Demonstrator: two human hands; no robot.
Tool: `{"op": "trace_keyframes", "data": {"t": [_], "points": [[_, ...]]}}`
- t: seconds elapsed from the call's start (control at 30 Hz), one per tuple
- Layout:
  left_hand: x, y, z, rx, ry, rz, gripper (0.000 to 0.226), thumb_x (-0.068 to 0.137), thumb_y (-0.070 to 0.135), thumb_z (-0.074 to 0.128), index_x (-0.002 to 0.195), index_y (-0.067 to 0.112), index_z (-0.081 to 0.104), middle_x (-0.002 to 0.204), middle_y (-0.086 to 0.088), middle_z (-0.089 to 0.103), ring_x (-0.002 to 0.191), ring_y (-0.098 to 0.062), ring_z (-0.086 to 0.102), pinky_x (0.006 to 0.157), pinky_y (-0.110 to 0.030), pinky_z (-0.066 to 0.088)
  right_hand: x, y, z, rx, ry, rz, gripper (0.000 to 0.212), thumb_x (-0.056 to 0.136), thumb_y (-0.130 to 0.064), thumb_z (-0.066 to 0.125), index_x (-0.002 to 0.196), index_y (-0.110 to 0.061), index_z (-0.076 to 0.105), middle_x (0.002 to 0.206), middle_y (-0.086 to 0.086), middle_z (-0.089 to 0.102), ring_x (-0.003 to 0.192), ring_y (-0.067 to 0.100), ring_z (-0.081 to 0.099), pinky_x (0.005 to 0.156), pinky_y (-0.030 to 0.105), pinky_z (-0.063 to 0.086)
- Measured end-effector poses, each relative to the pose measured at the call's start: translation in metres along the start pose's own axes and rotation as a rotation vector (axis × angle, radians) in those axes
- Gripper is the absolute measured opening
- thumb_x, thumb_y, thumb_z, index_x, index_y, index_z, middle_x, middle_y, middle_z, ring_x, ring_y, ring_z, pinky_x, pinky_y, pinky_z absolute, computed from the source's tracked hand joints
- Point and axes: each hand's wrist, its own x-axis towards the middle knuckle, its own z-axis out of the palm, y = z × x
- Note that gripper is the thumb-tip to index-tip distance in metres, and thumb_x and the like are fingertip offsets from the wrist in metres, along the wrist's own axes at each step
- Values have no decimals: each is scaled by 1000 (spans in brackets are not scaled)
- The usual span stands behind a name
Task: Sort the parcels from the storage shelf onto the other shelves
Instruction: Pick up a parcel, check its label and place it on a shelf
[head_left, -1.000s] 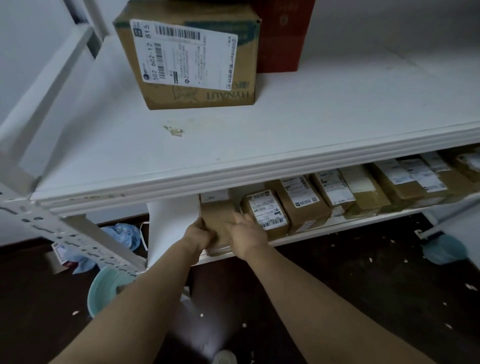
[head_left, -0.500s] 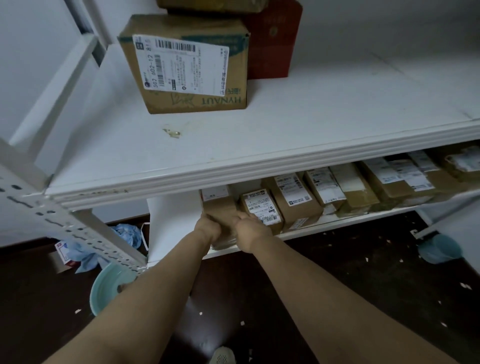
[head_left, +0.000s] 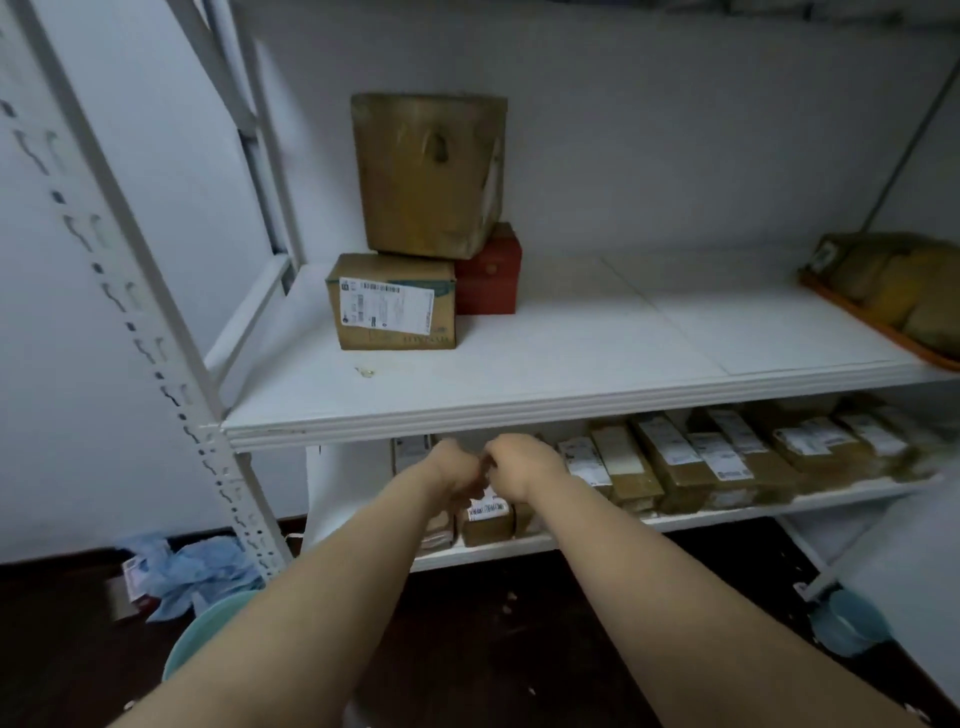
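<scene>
Hands have closed together at lower centre: left hand (head_left: 457, 470) and right hand (head_left: 524, 465), fingers curled, grip unclear. The labelled cardboard parcel (head_left: 485, 519) looks light and stiff; hold its side faces.

A: Fingers of left hand (head_left: 453, 472) and right hand (head_left: 521, 466) are hidden behind the knuckles, so grip is unclear.
B: Print on lower-shelf parcels (head_left: 670, 457) is motion-blurred and unreadable. Wrapped parcels (head_left: 898, 280) are cut off at the right edge.

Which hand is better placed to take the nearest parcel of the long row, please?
Right, probably: the right hand lies next to that parcel, while the left hand is farther off, with the right hand between.
</scene>
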Motion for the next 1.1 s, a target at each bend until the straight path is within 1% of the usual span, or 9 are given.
{"op": "trace_keyframes", "data": {"t": [0.07,0.13,0.27,0.33,0.5,0.63,0.73,0.8,1.1], "points": [[-11,16,-9,-81,60,62,15,86,-1,55,73,1,61,59,-15,59,49,-20,58,62,-35,54,-5,-6,-19,25,73,-14,27,92,-21,50,113,-13,66,116,12,64,109,31,60,84,34,48],[-16,30,-22,-118,146,112,13,85,-4,54,76,-3,64,74,-22,63,66,-28,63,74,-44,57,-8,-14,-35,57,126,-30,29,92,-20,51,116,-17,66,118,9,64,111,29,59,90,35,49],[-22,65,-55,-166,280,189,25,91,-4,48,69,6,55,84,-19,64,63,-22,58,63,-31,52,4,-24,-67,109,209,-62,42,92,-11,47,131,-21,57,134,2,57,122,23,52,99,34,45],[-13,81,-73,-178,341,229,25,89,-6,50,68,8,55,83,-18,63,68,-25,58,68,-34,53,19,-29,-81,156,247,-53,44,92,-11,46,133,-22,55,135,1,55,123,22,51,99,34,46],[24,110,-116,-141,467,288,21,90,0,47,73,12,53,87,-14,60,86,-32,61,79,-38,54,56,-47,-113,337,357,-14,25,90,-11,45,108,-17,61,114,6,63,98,27,57,76,33,46],[56,118,-151,-56,599,268,13,88,3,44,79,4,53,100,-25,62,85,-34,57,73,-31,46,97,-57,-128,495,439,56,35,95,-19,44,129,-14,53,124,7,59,111,28,56,89,37,50],[75,130,-172,-78,690,242,30,87,8,47,112,0,60,115,-21,60,104,-37,58,91,-37,51,119,-57,-140,591,550,145,41,99,-24,42,139,-16,43,134,9,49,117,30,53,91,37,47],[84,150,-184,-127,699,289,43,88,12,47,131,6,53,129,-17,55,114,-36,54,100,-41,47,133,-56,-156,683,648,176,42,100,-28,40,140,-14,41,136,11,47,118,31,52,92,38,46],[118,231,-221,-257,610,449,59,100,44,30,148,10,29,150,-13,35,135,-34,37,110,-43,31,172,-60,-234,1086,776,252,68,97,-54,37,150,-14,25,151,11,31,131,33,41,105,42,37]]}}
